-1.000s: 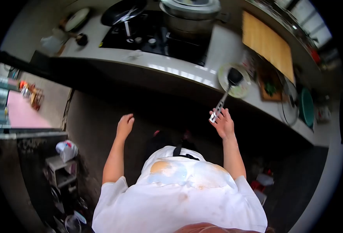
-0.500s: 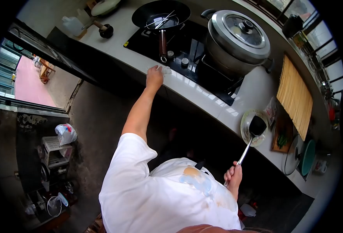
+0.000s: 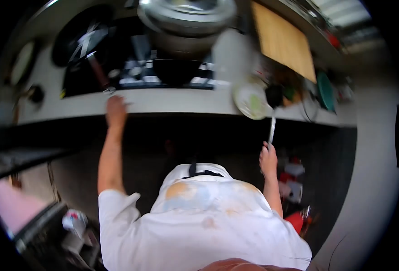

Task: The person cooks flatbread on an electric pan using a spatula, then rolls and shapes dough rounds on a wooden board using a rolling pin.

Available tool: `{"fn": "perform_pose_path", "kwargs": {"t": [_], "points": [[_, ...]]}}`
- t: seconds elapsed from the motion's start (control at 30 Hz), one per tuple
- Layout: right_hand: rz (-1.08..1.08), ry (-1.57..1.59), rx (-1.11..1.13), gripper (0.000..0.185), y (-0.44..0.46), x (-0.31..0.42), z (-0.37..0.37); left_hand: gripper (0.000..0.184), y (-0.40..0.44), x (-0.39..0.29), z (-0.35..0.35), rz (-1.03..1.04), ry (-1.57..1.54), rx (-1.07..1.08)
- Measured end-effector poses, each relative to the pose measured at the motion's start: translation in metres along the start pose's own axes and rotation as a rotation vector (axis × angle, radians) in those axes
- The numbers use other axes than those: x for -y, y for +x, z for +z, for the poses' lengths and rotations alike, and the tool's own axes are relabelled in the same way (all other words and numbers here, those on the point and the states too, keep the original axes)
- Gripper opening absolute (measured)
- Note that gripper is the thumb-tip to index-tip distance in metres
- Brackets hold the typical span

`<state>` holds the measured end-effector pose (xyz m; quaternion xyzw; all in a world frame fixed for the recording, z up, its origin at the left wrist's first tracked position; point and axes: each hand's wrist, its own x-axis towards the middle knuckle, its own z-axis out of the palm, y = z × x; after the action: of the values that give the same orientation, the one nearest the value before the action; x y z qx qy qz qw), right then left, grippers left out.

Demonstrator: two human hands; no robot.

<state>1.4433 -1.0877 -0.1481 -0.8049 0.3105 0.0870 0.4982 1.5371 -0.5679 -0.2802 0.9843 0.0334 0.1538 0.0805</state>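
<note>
- Wok [image 3: 75, 49]: on stove, handle [image 3: 98, 72] angled back toward person, its end just ahead of left grip.
- Left grip [image 3: 117, 112]: at front edge of desk [image 3: 163, 101], blurred; can't tell how far open or if anything's in it.
- Lidded pot [image 3: 186, 38]: on stove, right of wok, well apart from both grips.
- Plate [image 3: 249, 101]: on desk near front edge, ahead and slightly left of right grip; right grip much nearer than left.
- Ladle [image 3: 272, 128]: handle end in right grip, long axis running forward from it, dark head beside plate's right rim; contact unclear.
- Right grip [image 3: 268, 160]: fingers closed round ladle handle, short of desk edge.
</note>
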Motion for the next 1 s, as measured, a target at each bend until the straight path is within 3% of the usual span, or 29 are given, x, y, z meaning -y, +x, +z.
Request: {"fn": "perform_pose_path", "kwargs": {"t": [0.07, 0.13, 0.3, 0.43, 0.5, 0.53, 0.57, 0.6, 0.67, 0.83, 1.0], "points": [[-0.303, -0.489, -0.158, 0.027, 0.001, -0.011, -0.005, 0.02, -0.003, 0.024, 0.014, -0.08, -0.068, -0.017], [-0.397, -0.536, -0.216, 0.026, -0.002, -0.013, -0.001, 0.018, -0.007, 0.034, 0.017, -0.122, -0.116, -0.013], [-0.245, -0.277, -0.041, 0.022, -0.003, -0.004, -0.001, 0.021, -0.021, -0.01, 0.01, 0.08, -0.07, 0.111], [-0.125, -0.004, 0.104, 0.019, 0.001, 0.009, 0.005, 0.019, -0.036, -0.045, 0.013, 0.066, -0.193, -0.024], [-0.04, 0.109, 0.216, 0.019, 0.003, 0.016, 0.0, 0.015, -0.037, -0.043, 0.017, -0.124, -0.284, 0.001], [0.059, 0.205, 0.314, 0.018, 0.006, 0.02, 0.002, 0.014, -0.04, -0.045, 0.013, -0.297, -0.367, 0.022], [0.054, 0.231, 0.362, 0.018, 0.007, 0.017, 0.004, 0.012, -0.041, -0.052, -0.011, -0.599, -0.657, 0.13], [0.055, 0.252, 0.409, 0.018, 0.008, 0.012, 0.003, 0.015, -0.05, -0.056, -0.011, -1.002, -1.398, 0.049], [0.011, 0.225, 0.517, 0.018, 0.011, 0.003, 0.003, 0.027, -0.078, -0.067, -0.033, -1.001, -1.999, -0.197], [0.019, 0.094, 0.826, 0.017, 0.005, 0.008, 0.029, 0.035, -0.171, -0.098, -0.103, -1.02, -2.341, -0.634], [-0.019, -0.217, 1.121, 0.015, 0.004, 0.058, 0.031, 0.034, -0.272, -0.164, -0.168, -1.14, -2.161, -1.101]]}}
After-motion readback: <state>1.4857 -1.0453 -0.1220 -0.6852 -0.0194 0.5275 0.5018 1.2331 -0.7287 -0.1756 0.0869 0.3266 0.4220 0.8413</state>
